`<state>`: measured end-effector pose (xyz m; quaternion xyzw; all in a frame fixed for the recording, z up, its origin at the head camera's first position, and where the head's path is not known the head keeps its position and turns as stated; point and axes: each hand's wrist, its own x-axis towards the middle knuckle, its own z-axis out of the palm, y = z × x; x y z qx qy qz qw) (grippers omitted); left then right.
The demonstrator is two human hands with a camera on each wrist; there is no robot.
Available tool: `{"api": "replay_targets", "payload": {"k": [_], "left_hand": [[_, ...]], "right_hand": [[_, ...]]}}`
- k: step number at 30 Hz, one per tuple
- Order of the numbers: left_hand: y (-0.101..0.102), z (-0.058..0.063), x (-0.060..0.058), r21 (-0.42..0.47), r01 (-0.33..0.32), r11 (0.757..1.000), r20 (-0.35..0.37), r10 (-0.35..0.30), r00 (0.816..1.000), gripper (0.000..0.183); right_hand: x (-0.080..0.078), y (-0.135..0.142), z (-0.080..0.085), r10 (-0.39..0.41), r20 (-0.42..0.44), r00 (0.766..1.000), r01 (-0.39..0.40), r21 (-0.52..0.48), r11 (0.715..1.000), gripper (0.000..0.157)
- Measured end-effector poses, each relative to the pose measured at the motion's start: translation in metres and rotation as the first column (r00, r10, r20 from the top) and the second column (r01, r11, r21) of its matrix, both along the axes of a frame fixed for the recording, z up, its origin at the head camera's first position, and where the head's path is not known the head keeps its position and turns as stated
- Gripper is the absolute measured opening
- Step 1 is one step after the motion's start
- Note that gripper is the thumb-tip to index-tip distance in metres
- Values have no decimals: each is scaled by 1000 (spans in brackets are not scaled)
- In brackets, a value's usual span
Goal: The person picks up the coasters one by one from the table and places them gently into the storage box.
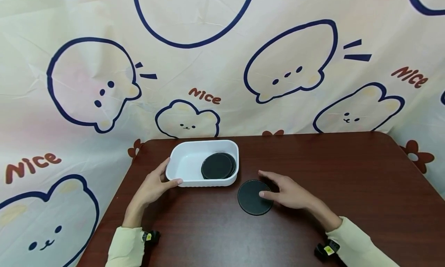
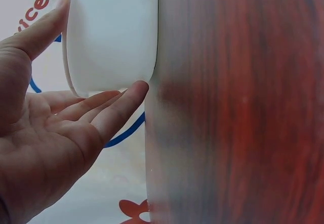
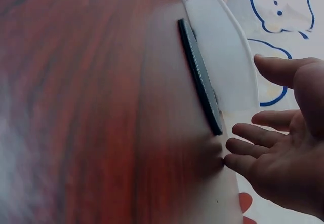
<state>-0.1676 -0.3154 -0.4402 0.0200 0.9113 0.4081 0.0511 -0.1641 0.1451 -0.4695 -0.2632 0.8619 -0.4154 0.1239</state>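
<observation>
A white plastic storage box [image 1: 187, 183] sits toward the back of the table, with a small stack of round black coasters [image 1: 216, 166] in its right half. My left hand [image 1: 153, 187] grips the box's left front corner, thumb at the front rim and fingers along the left end. Another black coaster [image 1: 252, 199], stitched round its edge, lies flat on the table to the right of the box. Over that coaster's right side my right hand [image 1: 290, 191] is spread, thumb and fingers apart and relaxed. In the right wrist view the fingertips [image 3: 233, 160] are close beside the coaster's edge [image 3: 200, 77].
The dark brown wooden table [image 1: 208, 236] has rounded back corners. Behind it and at both sides hangs a pale cloth [image 1: 229, 73] printed with cartoon bears and words. Each wrist carries a small black camera [image 1: 151, 236] on a strap.
</observation>
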Motion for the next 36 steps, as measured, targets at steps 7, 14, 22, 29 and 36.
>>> {"api": "replay_targets", "payload": {"k": [7, 14, 22, 29, 36], "left_hand": [[0, 0, 0, -5, 1, 1000, 0, -1, 1000, 107], [0, 0, 0, -11, 3, 1000, -1, -3, 1000, 106], [0, 1, 1, -15, 4, 1000, 0, -4, 1000, 106], [1, -1, 1, -11, -1, 1000, 6, 1, 1000, 105], [1, 0, 1, -20, -3, 1000, 6, 4, 1000, 105]], "right_hand": [[5, -8, 0, 22, -27, 999, -20, 88, 996, 81], [10, -15, 0, 39, -52, 998, -30, 160, 987, 78], [11, -20, 1, 39, -125, 991, -15, 187, 982, 76], [8, -23, 1, 9, -120, 993, 10, 156, 988, 82], [4, -21, 0, -56, -166, 985, 70, 78, 995, 82]]}}
